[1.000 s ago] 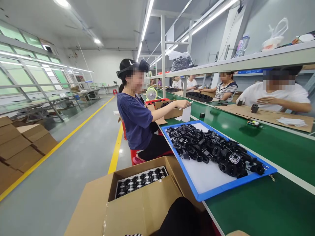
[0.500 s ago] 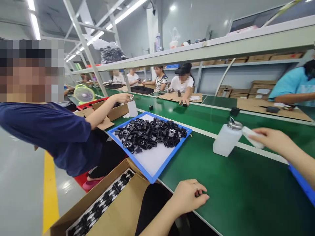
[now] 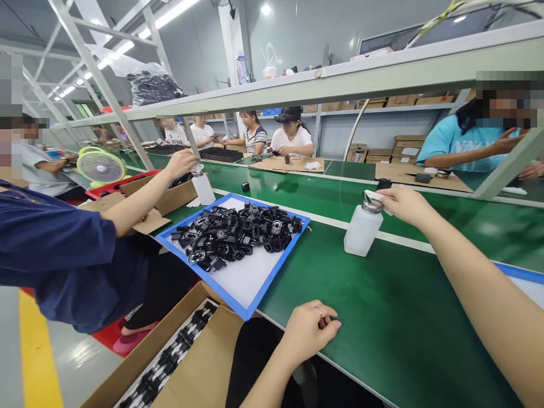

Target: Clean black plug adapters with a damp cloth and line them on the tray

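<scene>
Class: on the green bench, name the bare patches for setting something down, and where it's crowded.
The green bench is bare between the blue tray and the white bottle, and wider between the left hand and the right hand, which grips a white pad. The tray's near corner is bare; black parts crowd its far half.

Dispenser bottle [image 3: 361, 235]: translucent white w/ silver metal top. Piece [image 3: 376, 195] in R hand [image 3: 406, 205]: white. Conveyor belt [image 3: 382, 317]: plain dark green. Tray [image 3: 278, 265]: bright blue rim, white liner. Plug parts [image 3: 238, 232] on it: black, a few w/ silver bits. Cardboard box [image 3: 204, 368]: brown, w/ rows of black parts inside. Co-worker's T-shirt [image 3: 63, 255]: navy. Fan [image 3: 100, 167]: lime-yellow. Bin [image 3: 127, 180]: red. Floor line [image 3: 36, 351]: yellow on grey. Across the belt: striped top [image 3: 257, 137] in black & white, white top [image 3: 297, 139] w/ black cap [image 3: 289, 115], turquoise top [image 3: 450, 141].
</scene>
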Available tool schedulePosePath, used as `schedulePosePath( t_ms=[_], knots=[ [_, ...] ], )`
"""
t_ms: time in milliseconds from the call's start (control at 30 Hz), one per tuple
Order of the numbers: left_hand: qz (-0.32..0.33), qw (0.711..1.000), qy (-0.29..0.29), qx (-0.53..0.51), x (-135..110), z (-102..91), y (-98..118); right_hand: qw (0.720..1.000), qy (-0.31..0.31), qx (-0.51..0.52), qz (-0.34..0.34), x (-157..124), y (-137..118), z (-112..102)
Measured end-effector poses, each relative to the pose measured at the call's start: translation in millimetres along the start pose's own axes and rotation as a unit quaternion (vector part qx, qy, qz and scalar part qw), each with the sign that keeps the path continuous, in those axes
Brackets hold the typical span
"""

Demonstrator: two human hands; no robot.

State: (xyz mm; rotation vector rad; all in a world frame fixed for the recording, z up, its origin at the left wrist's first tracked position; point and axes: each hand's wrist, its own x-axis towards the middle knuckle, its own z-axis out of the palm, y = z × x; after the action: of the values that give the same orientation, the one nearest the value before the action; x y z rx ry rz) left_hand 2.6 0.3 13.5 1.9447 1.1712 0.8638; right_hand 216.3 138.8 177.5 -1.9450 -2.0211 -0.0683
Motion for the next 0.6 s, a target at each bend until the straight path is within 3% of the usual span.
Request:
schedulePosePath(
  t_ms=[300,600],
  knots=[
    [-0.01,1.0,-0.005,-0.008,-0.5,-1.6,1.1,0.999,0.011,0.011,0.036,2.7,-8.2,-2.6],
    [-0.014,1.0,-0.001,-0.015,0.5,-1.8,2.6,0.993,0.05,0.092,0.061,-6.3,-9.6,-2.0]
  ],
)
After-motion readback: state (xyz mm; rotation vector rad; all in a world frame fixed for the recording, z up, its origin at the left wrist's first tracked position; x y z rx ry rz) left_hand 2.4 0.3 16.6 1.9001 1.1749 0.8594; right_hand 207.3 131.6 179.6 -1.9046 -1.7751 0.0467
